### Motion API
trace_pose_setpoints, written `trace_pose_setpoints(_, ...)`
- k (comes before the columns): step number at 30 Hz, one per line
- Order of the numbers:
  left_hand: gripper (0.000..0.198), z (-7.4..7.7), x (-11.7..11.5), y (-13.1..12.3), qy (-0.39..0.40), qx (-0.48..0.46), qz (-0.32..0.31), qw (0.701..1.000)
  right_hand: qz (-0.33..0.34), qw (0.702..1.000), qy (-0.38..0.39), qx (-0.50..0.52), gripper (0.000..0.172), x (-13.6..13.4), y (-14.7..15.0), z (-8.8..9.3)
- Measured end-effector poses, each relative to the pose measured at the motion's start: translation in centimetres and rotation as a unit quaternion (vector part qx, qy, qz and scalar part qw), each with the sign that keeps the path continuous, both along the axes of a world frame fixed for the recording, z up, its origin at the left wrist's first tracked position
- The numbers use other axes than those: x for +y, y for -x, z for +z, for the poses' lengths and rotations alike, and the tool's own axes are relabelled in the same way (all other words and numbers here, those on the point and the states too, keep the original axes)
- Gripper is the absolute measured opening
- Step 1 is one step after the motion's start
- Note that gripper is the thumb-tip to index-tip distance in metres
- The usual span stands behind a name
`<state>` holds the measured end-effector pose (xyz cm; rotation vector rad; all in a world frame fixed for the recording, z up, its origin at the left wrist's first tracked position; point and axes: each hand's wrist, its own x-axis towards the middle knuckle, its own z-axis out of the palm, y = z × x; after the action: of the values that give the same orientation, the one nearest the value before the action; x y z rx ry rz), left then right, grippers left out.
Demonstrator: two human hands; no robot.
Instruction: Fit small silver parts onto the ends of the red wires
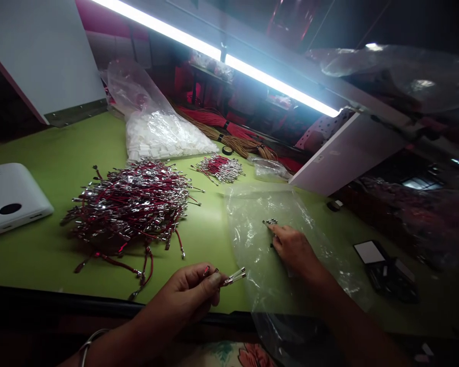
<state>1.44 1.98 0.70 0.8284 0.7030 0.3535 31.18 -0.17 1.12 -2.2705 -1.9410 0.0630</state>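
My left hand (187,290) is near the table's front edge, pinching a few short red wires with crimped metal terminals (234,277) that point right. My right hand (294,250) rests on a clear plastic bag (260,239), its fingertips pinching a small metal terminal (270,222). Part of that piece is hidden by the fingers. To the left of both hands lies a large tangled heap of red terminal wires (130,204) on the green table (53,158). A smaller bunch of the same wires (219,169) lies beyond it.
A plastic bag of white connectors (156,135) and a black tape roll (227,150) lie at the back, before coiled red and brown wire (229,135). A white box-like device (11,199) sits far left, a black case (390,272) right. A white panel (348,153) angles overhead.
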Motion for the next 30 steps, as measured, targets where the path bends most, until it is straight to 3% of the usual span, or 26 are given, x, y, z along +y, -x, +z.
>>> trace_pose_setpoints(6, 0.046, 0.6, -0.1, -0.1, 0.036, 0.024, 0.023, 0.999, -0.021, 0.993, -0.068, 0.098, 0.016, -0.7, -0.6, 0.0)
trace_pose_setpoints(10, 0.042, 1.0, -0.3, 0.0, 0.032, 0.025, -0.002, 0.999, -0.013, 0.965, -0.092, 0.246, 0.019, -1.2, 2.3, 0.8)
trace_pose_setpoints(11, 0.042, 1.1, -0.3, 0.0, 0.028, 0.021, -0.011, 0.999, -0.001, 0.945, -0.078, 0.319, 0.020, -1.2, 3.5, 1.0)
trace_pose_setpoints(13, 0.042, 1.3, -0.4, 0.0, 0.022, 0.013, -0.025, 0.999, 0.016, 0.833, -0.013, 0.553, 0.018, -1.3, 6.0, 1.4)
trace_pose_setpoints(15, 0.043, 1.4, -0.6, 0.1, 0.018, 0.007, -0.038, 0.999, 0.007, 0.720, 0.057, 0.691, 0.020, -1.2, 8.3, 1.7)
trace_pose_setpoints(16, 0.043, 1.5, -0.6, 0.1, 0.018, 0.005, -0.043, 0.999, 0.002, 0.683, 0.082, 0.725, 0.022, -1.2, 9.2, 1.7)
trace_pose_setpoints(19, 0.045, 1.5, -0.8, 0.2, 0.021, 0.003, -0.050, 0.999, -0.001, 0.638, 0.117, 0.761, 0.022, -1.2, 11.0, 2.0)
trace_pose_setpoints(21, 0.047, 1.4, -0.9, 0.2, 0.020, 0.001, -0.050, 0.999, 0.006, 0.649, 0.118, 0.752, 0.022, -1.3, 11.3, 2.3)
trace_pose_setpoints(22, 0.047, 1.3, -1.0, 0.2, 0.019, -0.001, -0.049, 0.999, 0.012, 0.668, 0.112, 0.736, 0.022, -1.4, 11.4, 2.5)
trace_pose_setpoints(27, 0.049, 0.6, -1.6, 0.1, 0.034, -0.013, -0.038, 0.999, 0.100, 0.833, 0.021, 0.543, 0.012, -2.4, 11.1, 3.5)
trace_pose_setpoints(30, 0.052, 0.2, -2.0, 0.1, 0.018, 0.001, -0.044, 0.999, 0.144, 0.858, 0.019, 0.493, 0.014, -3.1, 11.3, 3.5)
